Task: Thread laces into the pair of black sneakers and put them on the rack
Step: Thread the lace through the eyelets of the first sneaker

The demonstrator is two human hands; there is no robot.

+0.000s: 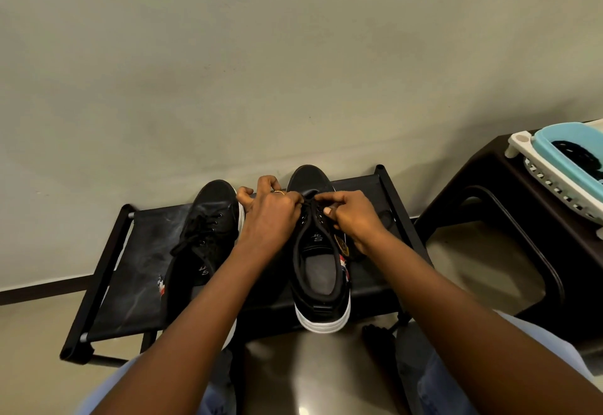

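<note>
Both sneakers sit on the rack [107, 284], toes toward the wall, heels toward you. Your left hand [270, 215] and right hand [350, 215] pinch the lace [311, 202] over the right sneaker [321, 271]; the left sneaker [202, 241] is already laced.

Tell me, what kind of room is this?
Probably a hallway or corner at home: a low black shoe rack against a plain wall, a dark stool, and a blue basket on it.
</note>
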